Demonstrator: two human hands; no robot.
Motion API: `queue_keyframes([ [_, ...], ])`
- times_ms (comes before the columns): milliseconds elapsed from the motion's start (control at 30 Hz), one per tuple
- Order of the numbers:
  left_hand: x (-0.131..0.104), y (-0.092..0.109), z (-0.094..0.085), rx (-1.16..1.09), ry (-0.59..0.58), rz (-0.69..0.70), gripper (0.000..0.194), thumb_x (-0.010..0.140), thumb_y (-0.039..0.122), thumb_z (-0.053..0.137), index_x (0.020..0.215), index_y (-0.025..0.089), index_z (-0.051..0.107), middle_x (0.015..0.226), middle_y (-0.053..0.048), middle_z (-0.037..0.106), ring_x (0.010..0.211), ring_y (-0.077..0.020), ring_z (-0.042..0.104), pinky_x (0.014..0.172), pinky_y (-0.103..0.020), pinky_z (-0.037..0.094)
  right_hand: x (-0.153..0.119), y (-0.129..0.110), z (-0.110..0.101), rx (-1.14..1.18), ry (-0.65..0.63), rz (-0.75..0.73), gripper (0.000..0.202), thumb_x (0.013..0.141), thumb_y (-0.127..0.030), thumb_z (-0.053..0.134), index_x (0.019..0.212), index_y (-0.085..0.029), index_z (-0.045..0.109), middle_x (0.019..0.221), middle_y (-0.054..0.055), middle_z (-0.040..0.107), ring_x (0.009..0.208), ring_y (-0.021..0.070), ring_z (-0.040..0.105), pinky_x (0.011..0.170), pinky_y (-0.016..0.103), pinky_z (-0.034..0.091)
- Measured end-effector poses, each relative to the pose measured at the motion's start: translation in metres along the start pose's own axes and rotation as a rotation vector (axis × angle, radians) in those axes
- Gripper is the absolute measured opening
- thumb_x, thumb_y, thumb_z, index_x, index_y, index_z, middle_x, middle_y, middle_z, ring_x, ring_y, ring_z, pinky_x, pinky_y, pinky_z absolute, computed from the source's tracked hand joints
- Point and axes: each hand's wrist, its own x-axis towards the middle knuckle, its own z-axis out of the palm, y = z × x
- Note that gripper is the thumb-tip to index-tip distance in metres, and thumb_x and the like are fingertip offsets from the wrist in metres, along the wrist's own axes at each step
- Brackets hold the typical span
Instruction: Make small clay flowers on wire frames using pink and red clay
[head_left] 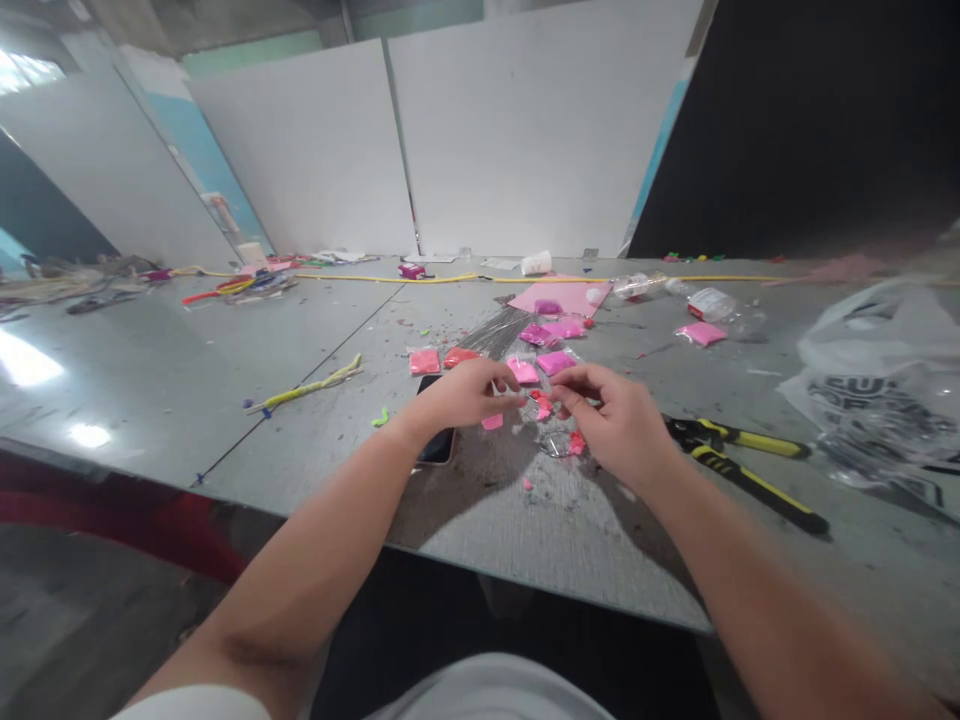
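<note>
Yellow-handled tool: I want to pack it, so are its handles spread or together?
Spread: the tool's handles diverge, with grey tabletop showing between them.

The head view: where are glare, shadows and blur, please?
Head view: white glare on the flat grey tabletop at far left; head view: dark shadows below the bare left hand and right hand; head view: the bare right forearm blurs toward the corner.
</note>
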Motion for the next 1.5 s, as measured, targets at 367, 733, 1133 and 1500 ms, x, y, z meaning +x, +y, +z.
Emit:
queue_keyframes([
  [367,-0.015,0.041,0.002,-0.606,-0.114,-0.006,0.020,0.092,0.030,0.061,0.078,0.016,0.062,0.066,0.002,0.052,0.061,-0.0096,0.047,0.058,-0.025,0.037,-0.011,-0.027,0.002,-0.017,0.160,-0.451,0.015,0.096,-0.017,0.069,0.104,-0.026,0.078,0.095,0.004,0.069,0.081,0.0153,0.066,0.061,0.028,0.052],
  [733,-0.018,0.044,0.002,-0.772,-0.128,-0.001,0.017,0.089,0.019,0.063,0.073,0.015,0.062,0.063,0.003,0.052,0.061,-0.0087,0.045,0.060,-0.027,0.033,-0.016,-0.032,0.004,-0.064,0.159,-0.543,0.028,0.095,-0.008,0.066,0.116,-0.024,0.075,0.098,0.005,0.069,0.086,0.0159,0.066,0.074,0.032,0.056],
  [1133,-0.020,0.050,0.001,-0.561,-0.116,0.048,0.015,0.087,0.025,0.068,0.077,0.014,0.066,0.065,0.004,0.050,0.061,-0.0081,0.042,0.056,-0.025,0.030,-0.011,-0.032,-0.013,0.055,-0.033,-0.332,0.011,0.094,-0.021,0.072,0.100,-0.026,0.080,0.094,0.002,0.072,0.069,0.0114,0.062,0.062,0.028,0.052],
  [1500,-0.019,0.049,0.005,-0.452,0.021,0.161,0.022,0.092,0.031,0.067,0.078,0.015,0.063,0.067,0.002,0.053,0.062,-0.0091,0.044,0.055,-0.024,0.033,-0.007,-0.025,-0.006,0.386,-0.161,0.044,0.033,0.094,-0.054,0.069,0.095,-0.021,0.068,0.064,-0.003,0.064,0.046,0.0110,0.056,0.040,0.025,0.049],
])
